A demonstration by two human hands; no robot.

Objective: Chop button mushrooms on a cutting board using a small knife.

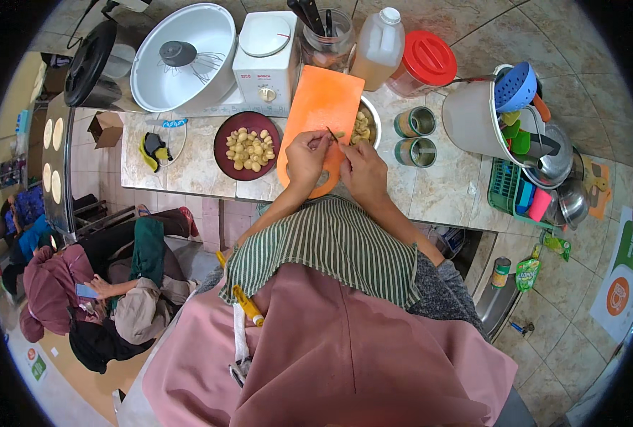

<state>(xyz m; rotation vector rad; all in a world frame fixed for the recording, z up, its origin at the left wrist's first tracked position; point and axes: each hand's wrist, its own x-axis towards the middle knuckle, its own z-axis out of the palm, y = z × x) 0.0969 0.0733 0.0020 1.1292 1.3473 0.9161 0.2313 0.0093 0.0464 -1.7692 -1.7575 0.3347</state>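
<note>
My left hand [306, 160] is pinched over the orange cutting board [331, 96], at a small piece of food that is too small to name. My right hand [363, 171] grips a small knife [333, 134], its dark blade angled between my fingers. Right behind my right hand, partly hidden by the board, a steel bowl [373, 117] holds sliced brownish pieces [361, 127]. Left of the board, a maroon plate [222, 160] holds several pale, round pieces [249, 148].
Two tins [415, 122], a red-lidded container [420, 62], a jug [378, 50], mixer [263, 85] and white bowl [182, 92] line the counter. Dishes in a bucket and rack [505, 178] stand right. People [60, 285] sit at left, below a griddle [64, 164].
</note>
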